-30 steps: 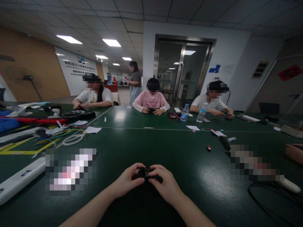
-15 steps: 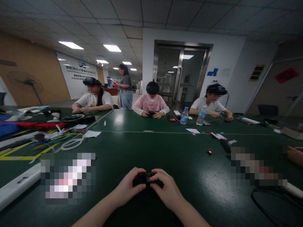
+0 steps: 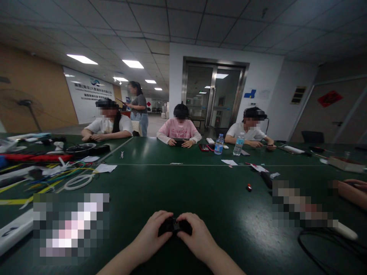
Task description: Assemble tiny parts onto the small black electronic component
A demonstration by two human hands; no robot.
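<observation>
My left hand [image 3: 155, 231] and my right hand [image 3: 198, 235] meet low in the middle of the view, above the green table. Between them is a small black object [image 3: 176, 226] with a greyish middle part; its kind I cannot make out. The left thumb and fingers close on its left end. On its right end, the right thumb presses from the near side with the fingers curled over the far side. Much of the object is hidden by my fingers and lies in dark shade.
Left of my hands lie a blurred-out bright panel [image 3: 76, 225], a white power strip [image 3: 18, 229] and coiled white cable [image 3: 78, 182]. A small red item [image 3: 249, 187] and black cable [image 3: 304, 244] lie to the right. Across the table sit several people, near two water bottles [image 3: 219, 144].
The camera view has tilted, so most of the scene sits slightly lower and further left. My right fingers have shifted back from the object's middle, which shows more. The standing person has moved left.
</observation>
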